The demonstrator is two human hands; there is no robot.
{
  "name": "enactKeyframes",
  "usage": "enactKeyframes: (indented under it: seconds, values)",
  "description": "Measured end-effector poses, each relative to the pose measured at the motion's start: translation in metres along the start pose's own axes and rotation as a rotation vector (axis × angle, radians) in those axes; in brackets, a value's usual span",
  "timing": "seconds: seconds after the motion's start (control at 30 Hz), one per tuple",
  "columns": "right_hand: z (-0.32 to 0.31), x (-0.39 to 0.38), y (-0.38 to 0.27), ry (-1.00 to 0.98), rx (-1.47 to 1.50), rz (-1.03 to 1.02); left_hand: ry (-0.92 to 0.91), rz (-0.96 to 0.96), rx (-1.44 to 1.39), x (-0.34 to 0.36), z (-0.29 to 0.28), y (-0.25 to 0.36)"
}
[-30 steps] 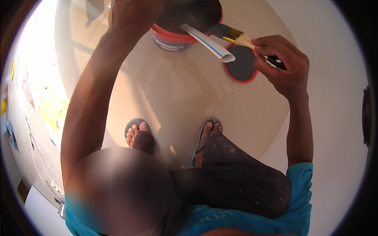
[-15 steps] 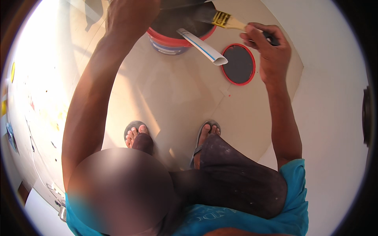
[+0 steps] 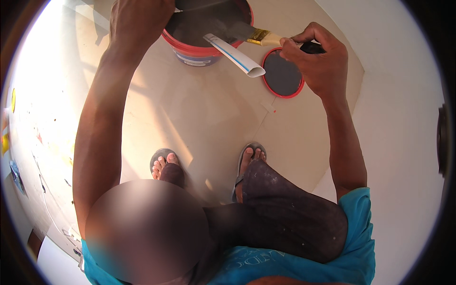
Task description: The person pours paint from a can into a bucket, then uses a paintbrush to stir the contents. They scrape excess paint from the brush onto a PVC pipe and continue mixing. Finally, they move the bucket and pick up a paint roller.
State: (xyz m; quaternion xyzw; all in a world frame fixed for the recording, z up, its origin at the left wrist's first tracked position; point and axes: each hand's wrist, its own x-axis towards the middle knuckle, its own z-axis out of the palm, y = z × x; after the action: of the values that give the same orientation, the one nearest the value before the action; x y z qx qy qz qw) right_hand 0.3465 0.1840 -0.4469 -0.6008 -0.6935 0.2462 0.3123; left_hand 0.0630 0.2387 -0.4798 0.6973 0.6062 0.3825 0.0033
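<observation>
The right hand [image 3: 319,59] grasps the brush [image 3: 262,36] across the bucket's [image 3: 183,46] edge, probably so drips fall inside; what the left hand [image 3: 141,23] grips, I cannot tell.

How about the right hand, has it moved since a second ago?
Yes, the right hand has moved left and slightly up, judged against the red-rimmed lid.

Teal shirt [image 3: 304,267] with pale lettering [image 3: 271,253] — dark trousers [image 3: 294,216], flecked white — dark flip-flops [image 3: 236,186].
</observation>
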Motion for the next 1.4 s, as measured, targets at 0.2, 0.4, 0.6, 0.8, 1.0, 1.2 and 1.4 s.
enactKeyframes:
  seconds: [0.2,0.4,0.6,0.8,1.0,1.2,1.4]
  values:
    - [-0.013,-0.004,-0.006,-0.018,-0.074,-0.032,-0.018,-0.097,0.006,-0.001,-0.005,0.019]
    - [-0.026,-0.007,-0.014,-0.007,-0.015,0.042,-0.078,-0.151,0.035,0.001,-0.013,0.025]
    - [-0.015,-0.003,-0.005,0.063,0.128,-0.272,-0.024,-0.042,0.009,0.001,-0.01,0.008]
    - [0.019,-0.002,0.02,0.038,0.084,-0.52,-0.034,-0.064,-0.054,0.002,-0.016,0.024]
    - [0.005,-0.009,0.008,0.015,-0.121,-0.564,0.014,-0.036,-0.083,0.001,-0.01,0.017]
    - [-0.014,-0.016,-0.005,-0.089,-0.205,-0.49,0.007,-0.07,-0.008,0.004,-0.01,0.018]
    - [-0.036,-0.019,-0.017,-0.126,-0.126,-0.331,-0.021,-0.068,-0.041,0.004,-0.016,0.02]
